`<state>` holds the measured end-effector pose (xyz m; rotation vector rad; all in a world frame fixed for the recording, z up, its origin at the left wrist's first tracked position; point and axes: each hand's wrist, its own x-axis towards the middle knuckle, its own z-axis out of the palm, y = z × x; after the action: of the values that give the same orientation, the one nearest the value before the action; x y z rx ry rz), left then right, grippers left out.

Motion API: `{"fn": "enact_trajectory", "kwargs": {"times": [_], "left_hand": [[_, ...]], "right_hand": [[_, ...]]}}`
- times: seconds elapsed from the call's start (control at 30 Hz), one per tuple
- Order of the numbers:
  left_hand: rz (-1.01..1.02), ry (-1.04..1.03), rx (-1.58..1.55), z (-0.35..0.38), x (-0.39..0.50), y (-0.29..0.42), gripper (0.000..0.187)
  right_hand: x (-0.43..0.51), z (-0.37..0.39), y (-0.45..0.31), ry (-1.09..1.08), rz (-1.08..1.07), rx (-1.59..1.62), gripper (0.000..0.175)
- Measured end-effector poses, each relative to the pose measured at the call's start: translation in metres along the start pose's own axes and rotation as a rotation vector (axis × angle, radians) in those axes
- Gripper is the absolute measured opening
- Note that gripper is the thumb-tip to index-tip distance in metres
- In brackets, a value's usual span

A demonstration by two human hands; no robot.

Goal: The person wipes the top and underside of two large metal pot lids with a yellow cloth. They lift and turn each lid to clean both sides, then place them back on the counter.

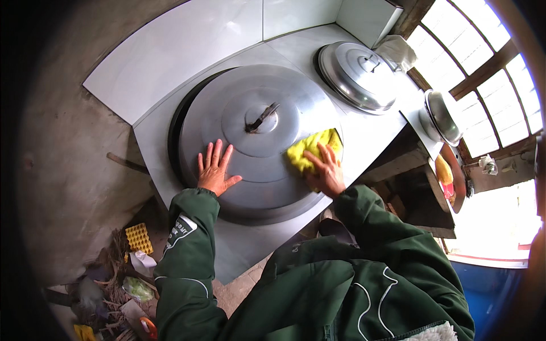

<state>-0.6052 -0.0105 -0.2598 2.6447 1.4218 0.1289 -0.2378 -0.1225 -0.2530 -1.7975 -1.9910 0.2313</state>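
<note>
A large round metal lid covers a wok set into the tiled stove top. A dark bar handle rises from the lid's centre. My left hand lies flat on the lid's near left part, fingers spread, holding nothing. On the right side of the lid, my right hand presses a bunched yellow cloth against the metal near its rim. Part of the cloth is hidden under my fingers.
A smaller lidded pan sits at the back right of the stove top. Beyond it stands a metal basin by the window. Twigs and litter, with a yellow egg tray, lie on the floor at left.
</note>
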Motion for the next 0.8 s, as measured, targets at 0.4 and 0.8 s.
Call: {"fn": "enact_trajectory", "kwargs": {"times": [0.4, 0.8], "left_hand": [[-0.014, 0.014, 0.06, -0.002, -0.001, 0.004, 0.112], [0.002, 0.018, -0.018, 0.001, -0.002, 0.001, 0.106]], "right_hand": [[-0.029, 0.077, -0.151, -0.112, -0.751, -0.349, 0.056], [-0.054, 0.005, -0.033, -0.122, -0.459, -0.082, 0.067]]}}
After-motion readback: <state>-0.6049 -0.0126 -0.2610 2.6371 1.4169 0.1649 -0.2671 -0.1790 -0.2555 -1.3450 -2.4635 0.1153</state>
